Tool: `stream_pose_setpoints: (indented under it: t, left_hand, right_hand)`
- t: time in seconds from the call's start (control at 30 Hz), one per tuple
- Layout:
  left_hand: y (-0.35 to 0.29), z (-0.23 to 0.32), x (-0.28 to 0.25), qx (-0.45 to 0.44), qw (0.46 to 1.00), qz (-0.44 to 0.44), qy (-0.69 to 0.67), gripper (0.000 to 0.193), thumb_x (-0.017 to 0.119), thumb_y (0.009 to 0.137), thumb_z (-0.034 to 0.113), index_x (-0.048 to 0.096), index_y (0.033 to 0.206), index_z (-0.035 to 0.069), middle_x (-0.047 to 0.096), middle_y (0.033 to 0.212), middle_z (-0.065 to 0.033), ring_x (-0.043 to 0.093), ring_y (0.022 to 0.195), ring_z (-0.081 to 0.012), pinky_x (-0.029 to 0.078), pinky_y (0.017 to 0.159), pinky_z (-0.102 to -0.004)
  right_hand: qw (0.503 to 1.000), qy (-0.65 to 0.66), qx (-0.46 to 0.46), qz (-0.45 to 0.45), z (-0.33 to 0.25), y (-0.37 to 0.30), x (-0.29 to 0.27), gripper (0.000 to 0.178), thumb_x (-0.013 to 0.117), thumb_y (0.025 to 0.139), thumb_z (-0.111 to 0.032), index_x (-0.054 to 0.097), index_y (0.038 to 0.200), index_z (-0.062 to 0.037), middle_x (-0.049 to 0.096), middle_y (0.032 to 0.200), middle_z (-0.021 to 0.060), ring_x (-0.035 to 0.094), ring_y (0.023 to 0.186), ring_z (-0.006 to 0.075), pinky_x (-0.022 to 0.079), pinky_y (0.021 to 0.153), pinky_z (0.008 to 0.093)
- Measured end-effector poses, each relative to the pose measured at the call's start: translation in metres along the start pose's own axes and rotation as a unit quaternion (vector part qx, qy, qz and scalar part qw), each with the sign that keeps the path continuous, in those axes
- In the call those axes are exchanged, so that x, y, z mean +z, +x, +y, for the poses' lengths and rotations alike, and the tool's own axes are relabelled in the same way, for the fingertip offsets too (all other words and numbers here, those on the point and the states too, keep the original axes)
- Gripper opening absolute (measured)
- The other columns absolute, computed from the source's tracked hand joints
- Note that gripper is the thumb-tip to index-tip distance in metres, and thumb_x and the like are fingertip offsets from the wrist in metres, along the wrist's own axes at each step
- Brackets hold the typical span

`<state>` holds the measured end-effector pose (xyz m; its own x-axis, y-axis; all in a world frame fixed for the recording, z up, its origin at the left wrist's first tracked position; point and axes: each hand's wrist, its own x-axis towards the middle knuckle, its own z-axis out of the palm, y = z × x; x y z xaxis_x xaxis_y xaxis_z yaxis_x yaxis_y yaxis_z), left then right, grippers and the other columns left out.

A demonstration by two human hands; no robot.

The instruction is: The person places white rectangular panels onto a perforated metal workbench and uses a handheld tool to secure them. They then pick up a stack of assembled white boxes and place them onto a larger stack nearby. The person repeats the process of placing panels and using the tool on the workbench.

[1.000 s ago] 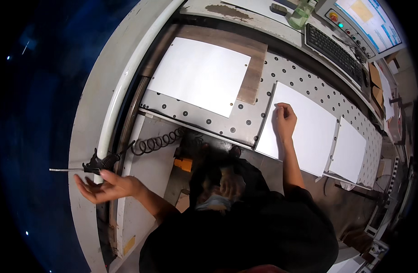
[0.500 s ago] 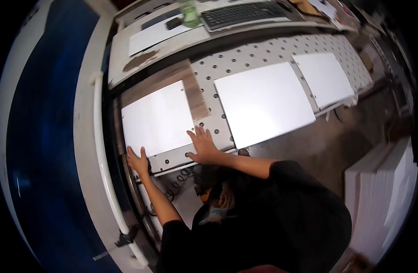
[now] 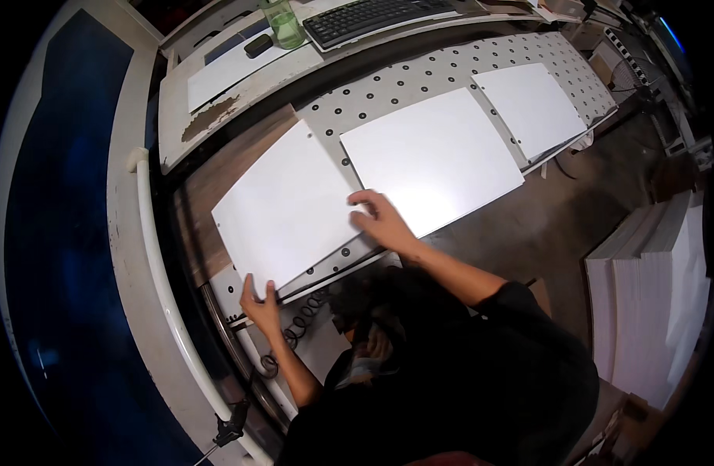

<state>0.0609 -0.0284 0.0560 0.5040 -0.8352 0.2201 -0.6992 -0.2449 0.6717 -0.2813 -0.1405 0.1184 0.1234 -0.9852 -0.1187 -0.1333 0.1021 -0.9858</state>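
A stiff white sheet (image 3: 291, 202) with small dark marks near its corners lies aslant over a wood-grain board (image 3: 248, 151) on a grey table dotted with dark studs (image 3: 404, 89). My left hand (image 3: 262, 311) has its thumb and fingers around the sheet's near left corner. Along the right edge, my right hand (image 3: 384, 221) curls its fingers onto the same sheet; the undersides of the fingertips are hidden. Just right of that hand lies a larger white panel (image 3: 435, 159), and beyond it a smaller white panel (image 3: 532, 109).
At the back, a worn ledge holds a black keyboard (image 3: 372, 19), a green transparent cup (image 3: 283, 27) and a small black object (image 3: 258, 46). A white rail (image 3: 167, 272) runs along the left. A tall stack of white sheets (image 3: 629, 272) stands at the right.
The white sheet has shifted right and turned, now covering the board's right strip. My right hand has gone from flat fingers to curled ones at its edge. The whole view has moved slightly.
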Motion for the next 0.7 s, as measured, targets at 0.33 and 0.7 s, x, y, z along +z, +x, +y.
stream_pose_setpoints:
  t: [0.33,0.7]
  left_hand:
    - [-0.093,0.17,0.053,0.158,0.925,-0.309,-0.155,0.062,0.077,0.088,0.03,0.055,0.141,0.006,0.056,0.138,-0.0194,0.051,0.131,-0.0371,0.038,0.111,-0.0459]
    - [-0.04,0.199,0.07,0.236,0.912,-0.315,-0.119,0.056,0.073,0.093,0.024,0.054,0.144,0.009,0.059,0.139,-0.0163,0.054,0.128,-0.0334,0.043,0.108,-0.0429]
  right_hand:
    - [0.857,-0.425,-0.039,0.288,0.017,-0.039,-0.201,0.04,0.07,0.086,-0.026,0.064,0.121,-0.0062,0.063,0.124,0.0207,0.056,0.117,0.0397,0.043,0.1,0.0504]
    - [0.782,-0.577,-0.082,0.219,0.072,-0.022,-0.155,0.06,0.054,0.099,-0.037,0.042,0.152,-0.0119,0.031,0.16,0.0243,0.026,0.15,0.0447,0.015,0.117,0.0688]
